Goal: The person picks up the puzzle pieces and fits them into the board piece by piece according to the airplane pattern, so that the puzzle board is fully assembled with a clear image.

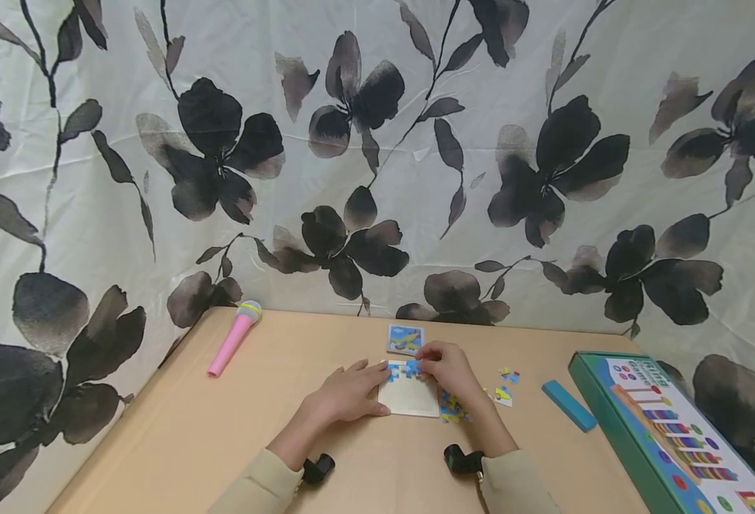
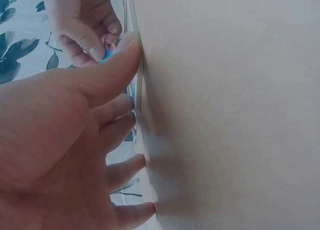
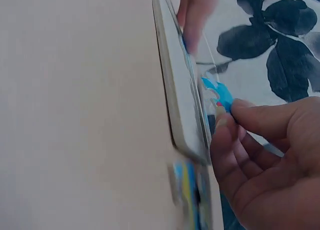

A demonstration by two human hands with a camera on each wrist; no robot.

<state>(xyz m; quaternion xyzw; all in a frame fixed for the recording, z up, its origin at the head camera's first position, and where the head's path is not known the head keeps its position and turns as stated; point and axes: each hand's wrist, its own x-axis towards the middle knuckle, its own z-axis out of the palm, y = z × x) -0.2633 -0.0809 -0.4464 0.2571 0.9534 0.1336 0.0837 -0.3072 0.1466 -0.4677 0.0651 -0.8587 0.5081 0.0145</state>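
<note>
A white puzzle tray (image 1: 409,398) lies on the table, with several blue-and-white pieces along its far edge. My left hand (image 1: 350,392) rests against the tray's left side, fingers extended, its thumb near the front corner and its fingertips near the far end. Between thumb and fingers, my right hand (image 1: 449,368) pinches a blue puzzle piece (image 3: 226,96) at the tray's far right. In the right wrist view a bit of red shows beside the fingertips. Beside the tray, partly under the right forearm, sits a pile of yellow and blue loose pieces (image 1: 452,410).
Behind the tray is a small picture card (image 1: 406,339). More loose pieces (image 1: 504,394) lie to the right, then a blue bar (image 1: 568,405) and a large green-edged box (image 1: 686,435). A pink toy microphone (image 1: 232,343) lies at the far left. A floral cloth hangs behind the table.
</note>
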